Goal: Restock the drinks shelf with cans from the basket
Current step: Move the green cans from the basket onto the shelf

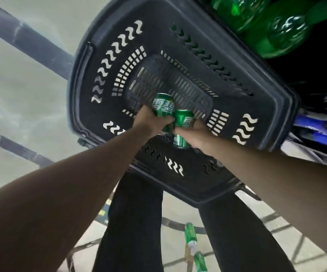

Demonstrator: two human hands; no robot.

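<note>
A dark plastic basket with slotted walls stands on the floor right below me. Both my hands are down inside it. My left hand is shut on a green can with white lettering. My right hand is shut on a second green can. A third green can shows beneath my right hand, and I cannot tell whether the hand holds it too. The two gripped cans are close together near the basket's bottom.
Green plastic bottles fill a dark shelf at the upper right, with blue shelf edges lower down. Dark trouser legs stand under the basket. Green cans or bottles lie on the tiled floor between them. A grey bar crosses the left.
</note>
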